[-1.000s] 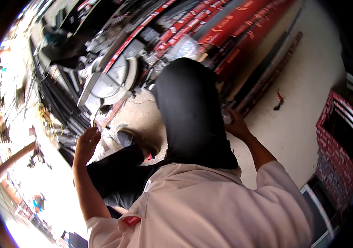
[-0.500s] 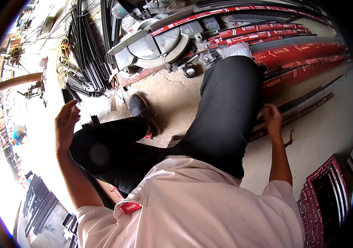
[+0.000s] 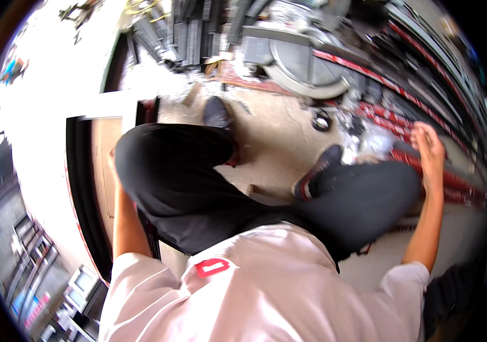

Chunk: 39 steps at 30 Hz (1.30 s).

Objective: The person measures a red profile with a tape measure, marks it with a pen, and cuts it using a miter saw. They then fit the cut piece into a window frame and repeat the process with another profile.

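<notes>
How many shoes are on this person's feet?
2: the left shoe beyond the left trouser leg, the right shoe beyond the right trouser leg. Trousers partly cover both.

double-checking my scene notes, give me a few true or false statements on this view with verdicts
1. The left hand is partly hidden by the left knee. True.
2. The right hand is hidden too. False: it shows beside the right knee.
3. A round black object lies on the floor. True.
4. The legs are bare. False: black trousers cover them.
5. The shirt is dark green. False: it is pale pink.
</notes>
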### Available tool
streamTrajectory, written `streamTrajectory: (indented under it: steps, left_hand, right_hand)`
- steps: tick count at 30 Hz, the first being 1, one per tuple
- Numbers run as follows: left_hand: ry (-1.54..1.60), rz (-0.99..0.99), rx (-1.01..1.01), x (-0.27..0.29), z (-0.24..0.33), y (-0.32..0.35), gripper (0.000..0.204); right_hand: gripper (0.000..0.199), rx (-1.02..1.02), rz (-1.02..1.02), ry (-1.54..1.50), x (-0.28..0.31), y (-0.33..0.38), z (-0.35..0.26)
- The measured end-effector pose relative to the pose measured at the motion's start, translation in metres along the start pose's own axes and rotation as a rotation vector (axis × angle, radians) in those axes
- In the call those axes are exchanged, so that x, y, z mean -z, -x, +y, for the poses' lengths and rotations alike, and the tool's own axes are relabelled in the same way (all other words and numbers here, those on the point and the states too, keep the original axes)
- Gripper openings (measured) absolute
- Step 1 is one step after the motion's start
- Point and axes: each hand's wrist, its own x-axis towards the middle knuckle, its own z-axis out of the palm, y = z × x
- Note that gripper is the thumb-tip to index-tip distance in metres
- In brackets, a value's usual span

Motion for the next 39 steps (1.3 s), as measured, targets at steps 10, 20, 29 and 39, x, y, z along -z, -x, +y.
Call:
streamTrajectory:
  steps: [10, 20, 29, 39]
  left_hand:
    - [-0.272, -0.145, 0.074, 0.043, 0.091, 0.039, 0.062]
    - [-0.483, -0.045, 0.279, 0.014, 0.086, 0.051, 0.058]
    - [-0.563, 0.026, 0.338, 0.001, 0.096, 0.046, 0.058]
    - [-0.47, -0.044, 0.24, -0.006, 0.149, 0.025, 0.057]
  right_hand:
    - [0.028, 0.002, -0.542, 0.353, -0.153, -0.031, -0.025]
    - [0.033, -0.03, -0.587, 0.686, -0.22, -0.058, 0.101]
    - [0.063, -0.077, -0.49, 0.91, -0.266, -0.075, 0.127]
    - [0.069, 0.077, -0.502, 1.069, -0.298, -0.081, 0.14]
